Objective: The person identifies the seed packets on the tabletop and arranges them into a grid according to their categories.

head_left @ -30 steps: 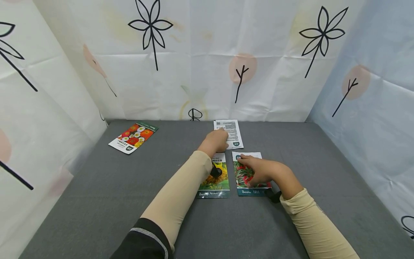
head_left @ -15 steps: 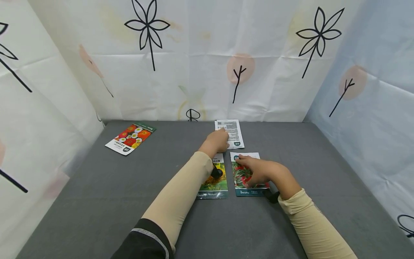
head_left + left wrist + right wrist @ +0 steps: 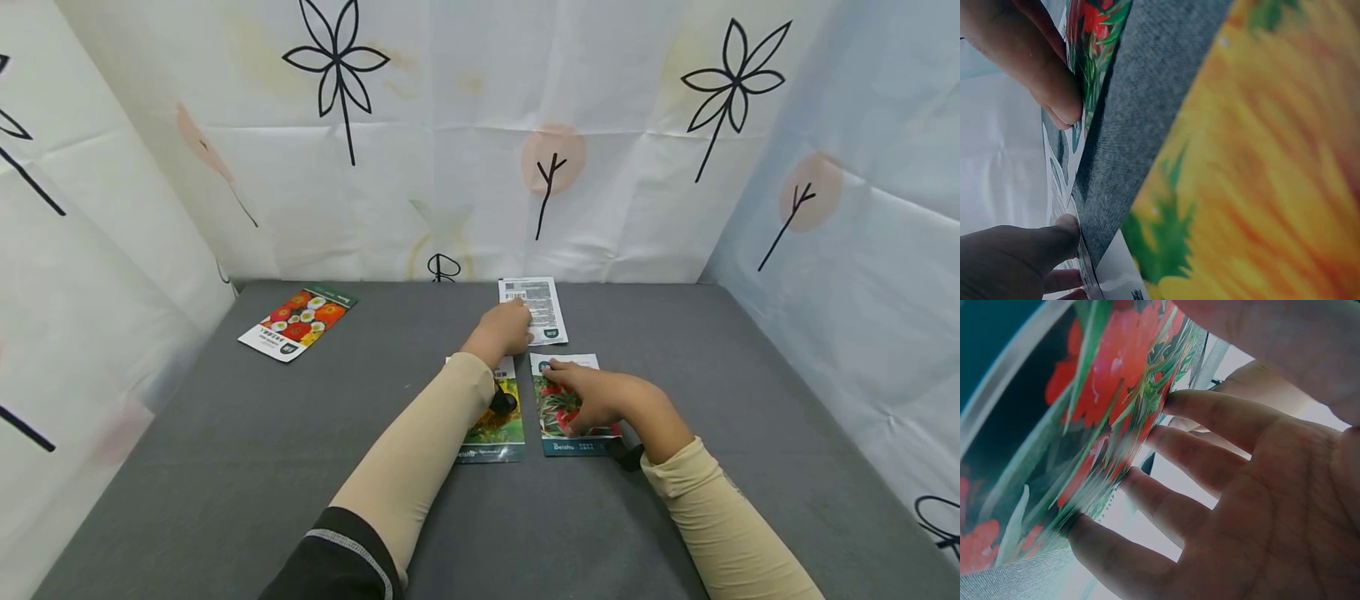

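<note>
At the back, my left hand (image 3: 502,328) rests its fingers on a white seed packet (image 3: 546,310) lying with its printed text side up. Below my left wrist lies a sunflower seed packet (image 3: 497,429), partly covered by the forearm; its yellow picture (image 3: 1260,169) fills much of the left wrist view. Just right of it, my right hand (image 3: 611,396) spreads over a seed packet with red flowers (image 3: 552,412). In the right wrist view, the fingertips (image 3: 1138,478) touch that packet's picture, with the palm raised off it.
Another seed packet, with orange, red and white flowers (image 3: 302,321), lies slanted at the far left of the grey tabletop (image 3: 315,433). Behind the table hangs a white patterned cloth (image 3: 450,150). More cloth closes off the left and right sides.
The head view has turned slightly right, so the flowered packet and the cloth shift left in it. Both hands stay on the same packets.
</note>
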The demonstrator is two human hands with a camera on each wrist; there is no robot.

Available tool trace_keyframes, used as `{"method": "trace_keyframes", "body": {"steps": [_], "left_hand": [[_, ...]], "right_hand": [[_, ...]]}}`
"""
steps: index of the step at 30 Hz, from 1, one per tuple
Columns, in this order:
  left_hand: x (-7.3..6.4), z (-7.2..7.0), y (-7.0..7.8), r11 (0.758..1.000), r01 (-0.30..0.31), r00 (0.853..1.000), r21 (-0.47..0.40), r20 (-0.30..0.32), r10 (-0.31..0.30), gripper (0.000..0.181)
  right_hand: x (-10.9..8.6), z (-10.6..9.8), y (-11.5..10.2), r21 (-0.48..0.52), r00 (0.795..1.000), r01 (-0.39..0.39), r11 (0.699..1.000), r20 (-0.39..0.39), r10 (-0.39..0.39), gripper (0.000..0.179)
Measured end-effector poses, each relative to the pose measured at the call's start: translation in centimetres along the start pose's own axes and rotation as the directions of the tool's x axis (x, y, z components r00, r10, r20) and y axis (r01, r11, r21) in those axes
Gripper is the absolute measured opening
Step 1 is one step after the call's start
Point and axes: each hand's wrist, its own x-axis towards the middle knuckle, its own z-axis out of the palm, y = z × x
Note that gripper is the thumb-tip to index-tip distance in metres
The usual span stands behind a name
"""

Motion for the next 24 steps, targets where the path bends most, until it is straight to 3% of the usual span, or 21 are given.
{"method": "trace_keyframes", "body": {"steps": [24], "left_hand": [[0.2, 0.1, 1.2, 0.998, -0.04, 0.999, 0.043, -0.017, 0.041, 0.03]], "right_hand": [[-0.1, 0.1, -0.2, -0.011, 1.0, -0.005, 1.0, -0.003, 0.005, 0.098]]}}
